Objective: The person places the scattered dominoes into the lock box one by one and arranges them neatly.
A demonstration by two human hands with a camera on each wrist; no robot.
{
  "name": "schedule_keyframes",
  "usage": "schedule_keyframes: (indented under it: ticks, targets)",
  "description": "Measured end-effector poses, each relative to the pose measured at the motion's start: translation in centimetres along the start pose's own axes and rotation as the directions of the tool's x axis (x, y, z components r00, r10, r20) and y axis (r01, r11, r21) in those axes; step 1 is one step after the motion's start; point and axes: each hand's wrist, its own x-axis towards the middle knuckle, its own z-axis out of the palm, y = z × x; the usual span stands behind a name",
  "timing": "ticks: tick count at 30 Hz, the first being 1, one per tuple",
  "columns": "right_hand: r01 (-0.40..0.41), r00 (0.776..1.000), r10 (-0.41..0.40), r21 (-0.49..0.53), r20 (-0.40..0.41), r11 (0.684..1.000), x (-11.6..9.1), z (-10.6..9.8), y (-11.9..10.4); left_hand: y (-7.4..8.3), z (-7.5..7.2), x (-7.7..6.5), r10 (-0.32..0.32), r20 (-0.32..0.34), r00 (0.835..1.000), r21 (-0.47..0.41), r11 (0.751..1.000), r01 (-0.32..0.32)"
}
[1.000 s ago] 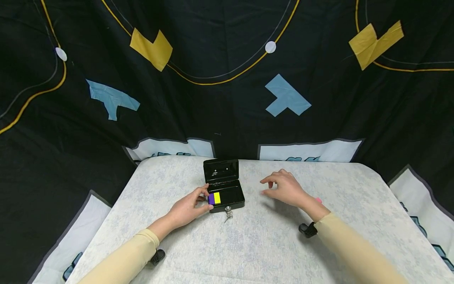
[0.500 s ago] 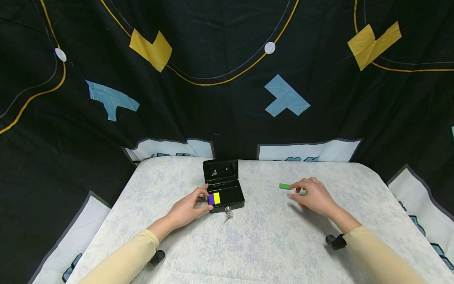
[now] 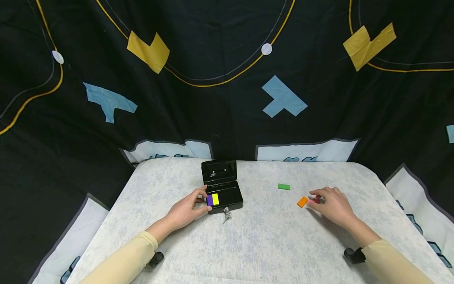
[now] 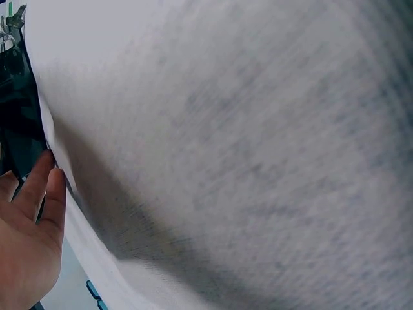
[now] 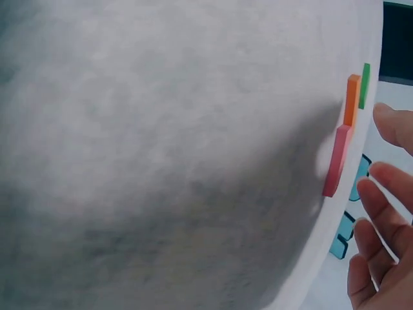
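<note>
A small black metal box [image 3: 232, 196] stands with its lid [image 3: 219, 172] raised. Inside, at its left end, lie a purple block [image 3: 210, 200] and a yellow block [image 3: 215, 199]. My left hand [image 3: 182, 211] rests at the box's left side, fingertips near the back corner and thumb at the front one. On the right of the table, my right hand [image 3: 333, 205] hovers with spread, slightly bent fingers over a pink block [image 5: 337, 161], which is partly covered in the head view. Just left of it are an orange block [image 3: 302, 202] and, farther off, a green block [image 3: 283, 186].
Keys [image 3: 227, 214] hang from the lock at the box's front. A pale patterned cloth covers the table [image 3: 255, 244]. Behind the table's far edge hangs a black curtain [image 3: 227, 118] with coloured tape marks.
My right hand has moved right from beside the box, past the green and orange blocks, to the pink one. My left hand and the box stay in place.
</note>
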Motion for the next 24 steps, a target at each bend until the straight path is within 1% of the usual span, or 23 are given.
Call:
schedule_keyframes:
  ticks: [11,16,20,24]
  targets:
    - [-0.094,0.995,0.094,-0.035,0.018,0.995,-0.6,0.3,1.1,-0.1,0.1,-0.1,-0.011,-0.003,1.0,-0.005,1.0,0.011]
    - [-0.132,0.99,0.132,-0.017,0.041,0.991,-0.6,0.6,1.4,0.0,0.0,-0.1,-0.011,-0.002,1.0,-0.008,1.0,0.011]
    - [-0.151,0.988,0.15,0.002,0.046,0.989,-0.6,0.7,1.5,0.1,0.0,-0.1,-0.007,-0.001,1.0,-0.011,1.0,0.007]
    - [-0.152,0.988,0.151,0.008,0.043,0.988,-0.6,0.8,1.6,0.1,0.0,-0.1,-0.007,-0.002,1.0,-0.008,1.0,0.006]
